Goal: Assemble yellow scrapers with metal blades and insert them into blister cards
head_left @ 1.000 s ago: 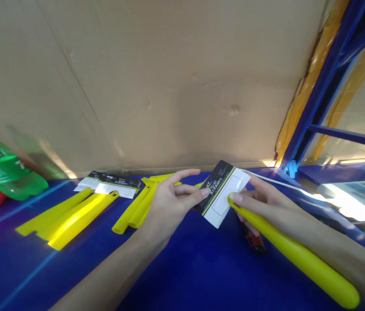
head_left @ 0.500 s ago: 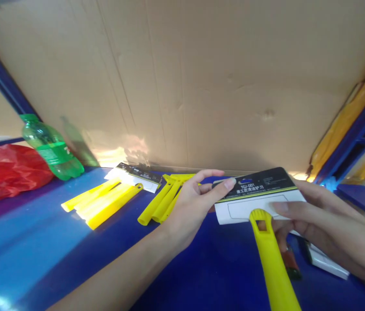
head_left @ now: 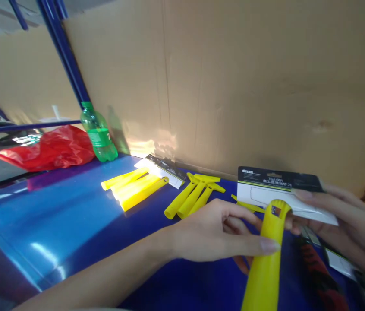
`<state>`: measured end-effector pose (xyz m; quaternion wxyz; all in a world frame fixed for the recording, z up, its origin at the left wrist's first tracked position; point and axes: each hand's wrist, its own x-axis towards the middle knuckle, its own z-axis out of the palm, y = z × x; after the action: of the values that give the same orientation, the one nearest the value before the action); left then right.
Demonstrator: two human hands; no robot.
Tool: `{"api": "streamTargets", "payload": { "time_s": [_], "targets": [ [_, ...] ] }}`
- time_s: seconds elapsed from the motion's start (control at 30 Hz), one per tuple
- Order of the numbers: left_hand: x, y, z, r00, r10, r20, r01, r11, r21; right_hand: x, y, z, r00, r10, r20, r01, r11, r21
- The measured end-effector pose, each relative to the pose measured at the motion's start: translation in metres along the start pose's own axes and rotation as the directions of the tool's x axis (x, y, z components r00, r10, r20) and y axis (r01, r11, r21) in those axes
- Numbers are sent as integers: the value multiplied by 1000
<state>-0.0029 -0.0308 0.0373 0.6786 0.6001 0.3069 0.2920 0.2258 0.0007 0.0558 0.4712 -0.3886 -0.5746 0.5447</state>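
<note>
- Yellow handle: low in my view, right of centre; I judge it lifted off the blue table.
- Long axis: slotted end points away from me; near end runs out of frame, so I can't see it.
- Left hand is nearer. It comes in from the left across that axis, thumb on top below the slot, fingers curled behind. I read it as grasping the handle.
- Right hand, to the right of the slotted end, pinches the card.
- Key relation, my call: handle axis roughly crosswise to card's long edge, ends overlapping; contact I can't confirm.
</note>
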Motion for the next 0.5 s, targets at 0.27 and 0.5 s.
{"api": "streamTargets", "payload": {
  "time_s": [0.27, 0.5],
  "targets": [
    [-43, 11, -38, 913, 263, -311, -17, 786, 618, 22, 14, 66, 994, 19, -105, -8, 995, 102],
    [-70, 22, -107, 741, 571, -353, 136, 386, 912, 96, 40, 121, 997, -62, -55, 60, 997, -40]
  ]
}}
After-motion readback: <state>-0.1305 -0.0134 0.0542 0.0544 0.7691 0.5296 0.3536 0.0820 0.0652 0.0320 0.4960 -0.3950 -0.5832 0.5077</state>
